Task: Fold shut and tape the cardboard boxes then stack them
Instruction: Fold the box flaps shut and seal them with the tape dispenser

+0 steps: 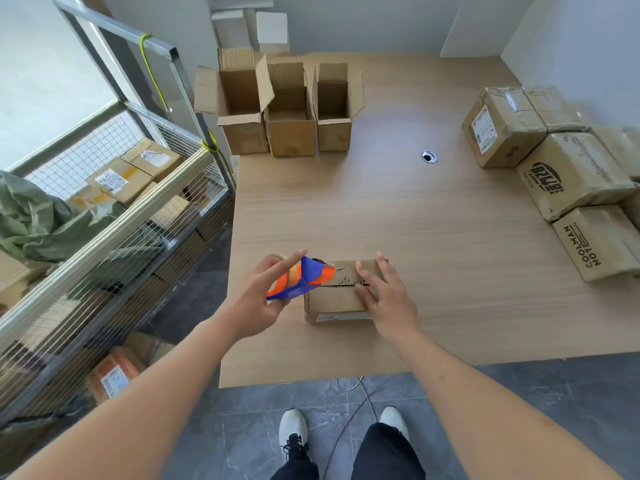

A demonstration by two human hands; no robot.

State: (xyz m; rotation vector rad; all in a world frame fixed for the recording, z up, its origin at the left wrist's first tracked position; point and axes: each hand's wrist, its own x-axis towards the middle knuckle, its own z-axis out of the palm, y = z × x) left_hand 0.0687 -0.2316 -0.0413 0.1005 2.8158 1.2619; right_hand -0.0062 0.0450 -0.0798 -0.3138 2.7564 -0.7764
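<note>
Taping step, low centre of frame — right hand point(384, 299) presses flat fingers on the small cardboard box point(337, 299); left hand point(258, 299) grips the tape dispenser point(299, 280). Next: lay tape along the flap seam point(341, 284).

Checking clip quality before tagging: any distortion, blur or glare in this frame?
Head view: strong wide-angle bending at the edges, the metal rack and arms curve; the tape dispenser in the left hand looks slightly smeared; soft daylight, a pale sheen on the table, no harsh glare.
</note>
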